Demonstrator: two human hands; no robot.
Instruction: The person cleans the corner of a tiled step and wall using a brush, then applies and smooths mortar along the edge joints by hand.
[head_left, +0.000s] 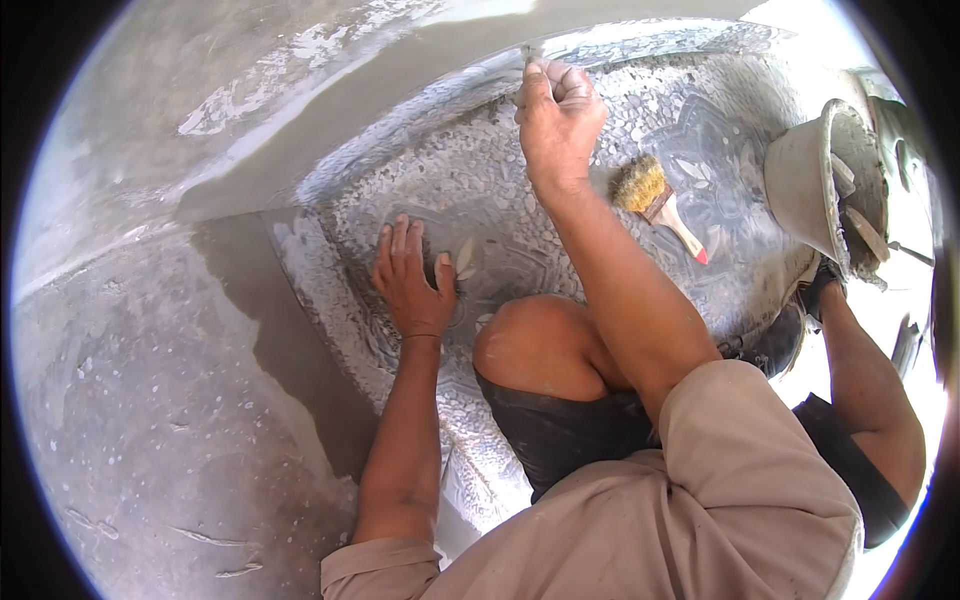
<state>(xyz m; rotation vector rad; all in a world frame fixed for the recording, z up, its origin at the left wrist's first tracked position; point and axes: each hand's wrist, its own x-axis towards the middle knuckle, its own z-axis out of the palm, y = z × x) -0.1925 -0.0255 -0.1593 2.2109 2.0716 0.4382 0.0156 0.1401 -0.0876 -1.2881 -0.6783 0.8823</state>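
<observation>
My left hand [410, 282] lies flat with fingers stretched on the patterned pebble floor [480, 180], close to the left wall. Farther forward, my right hand [562, 120] is closed, fingers curled, at the foot of the front wall. A small dark bit shows at its fingertips against the wall edge, but what the fingers hold is mostly hidden. Right of my right forearm, a paintbrush [660, 205] with yellowish bristles and a white, red-tipped handle rests on the floor.
A grey, cement-stained bucket [800, 185] with tools inside stands at the right. Damp-looking grey bands run along the lower front wall [400, 90] and left wall [280, 340]. My bent knee [540, 345] is between my arms.
</observation>
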